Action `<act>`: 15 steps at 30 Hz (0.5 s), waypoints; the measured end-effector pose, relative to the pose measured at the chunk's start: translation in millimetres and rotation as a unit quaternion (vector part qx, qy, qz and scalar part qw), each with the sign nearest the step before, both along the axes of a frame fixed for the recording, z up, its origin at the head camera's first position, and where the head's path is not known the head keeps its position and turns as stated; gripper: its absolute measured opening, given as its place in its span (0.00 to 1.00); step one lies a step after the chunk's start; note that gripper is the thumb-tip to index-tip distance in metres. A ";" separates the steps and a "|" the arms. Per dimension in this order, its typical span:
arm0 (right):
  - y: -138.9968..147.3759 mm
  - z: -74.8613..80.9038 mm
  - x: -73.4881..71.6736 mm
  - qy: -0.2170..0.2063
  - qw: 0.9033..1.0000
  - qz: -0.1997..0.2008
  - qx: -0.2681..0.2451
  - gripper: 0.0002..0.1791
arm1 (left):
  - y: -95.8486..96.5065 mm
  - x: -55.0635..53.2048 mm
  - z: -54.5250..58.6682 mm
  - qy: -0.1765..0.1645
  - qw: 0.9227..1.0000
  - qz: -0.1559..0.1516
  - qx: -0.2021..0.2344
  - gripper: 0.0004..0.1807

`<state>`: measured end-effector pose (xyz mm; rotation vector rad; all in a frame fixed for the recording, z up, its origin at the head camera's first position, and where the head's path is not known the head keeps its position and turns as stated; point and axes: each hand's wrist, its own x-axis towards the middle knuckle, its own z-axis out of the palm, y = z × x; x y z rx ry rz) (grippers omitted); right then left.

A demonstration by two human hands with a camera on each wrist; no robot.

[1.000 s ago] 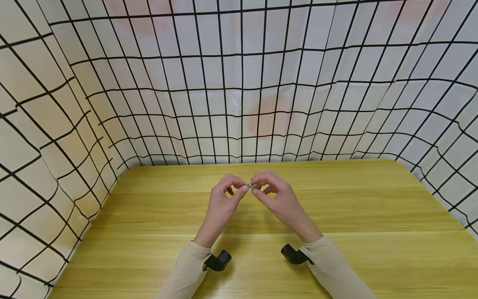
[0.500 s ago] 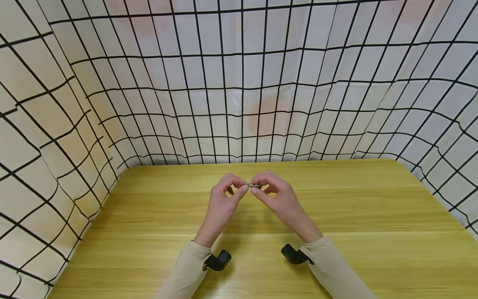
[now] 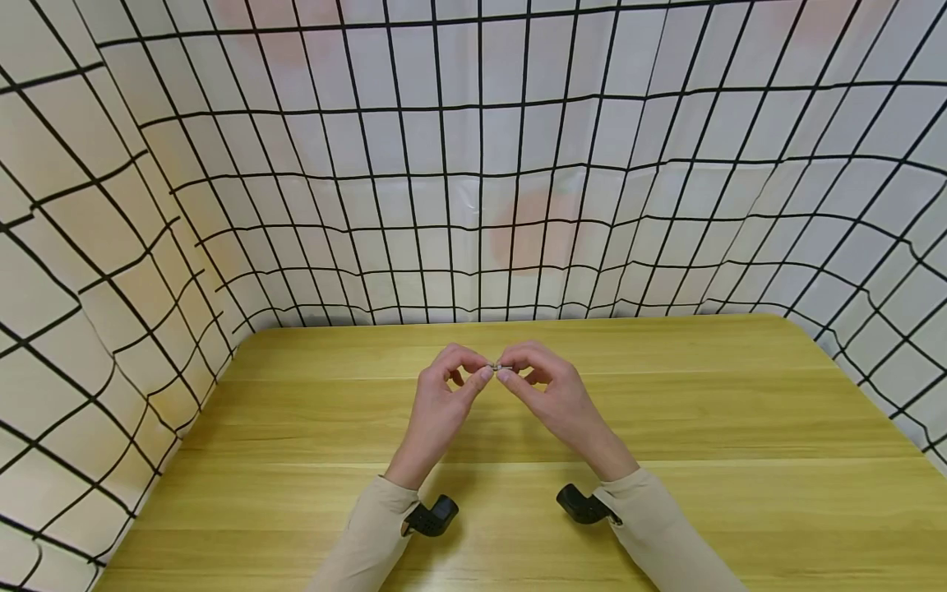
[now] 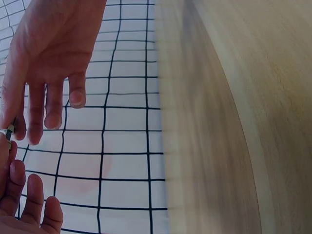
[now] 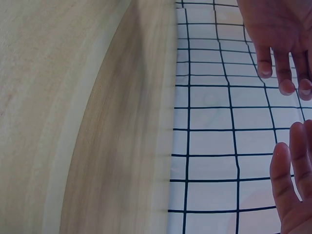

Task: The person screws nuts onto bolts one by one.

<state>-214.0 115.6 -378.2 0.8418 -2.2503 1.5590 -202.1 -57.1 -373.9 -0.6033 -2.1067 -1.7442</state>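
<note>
A small slim metal piece (image 3: 496,367), silvery with a wider middle, is held level between both hands above the table. Its exact kind is too small to tell. The thumb and index finger of my left hand (image 3: 446,388) pinch its left end. At its right end, my right hand (image 3: 546,380) pinches it between thumb and fingertips. In the left wrist view the metal piece (image 4: 9,132) shows at the left edge, between the two hands' fingertips. The right wrist view shows other fingers of both hands, while the piece is out of that view.
A wooden table (image 3: 311,444) with a yellowish grain lies under the hands. Behind it and at both sides stands a white sheet with black netting (image 3: 473,189). Black wrist cameras (image 3: 433,516) jut from the beige sleeves (image 3: 373,526).
Between the fingertips the metal piece has turned slightly. My right fingertips have shifted a little on it, while the left hand stays about where it was.
</note>
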 end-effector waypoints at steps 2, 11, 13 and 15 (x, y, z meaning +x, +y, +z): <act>-0.1 -0.2 -0.4 -0.004 1.000 -0.003 0.001 0.04 | -0.1 0.0 0.0 -0.001 1.000 -0.001 0.000 0.03; 0.7 1.2 1.0 -0.029 0.999 -0.010 0.013 0.08 | 0.0 0.2 0.2 -0.002 1.000 0.001 0.001 0.03; 1.2 2.0 1.4 -0.023 1.000 -0.009 0.011 0.11 | 0.0 0.2 0.4 -0.002 1.000 0.001 0.002 0.03; 1.6 2.9 1.3 -0.012 1.000 -0.005 0.008 0.13 | 0.1 0.0 0.6 -0.001 1.000 0.001 0.002 0.03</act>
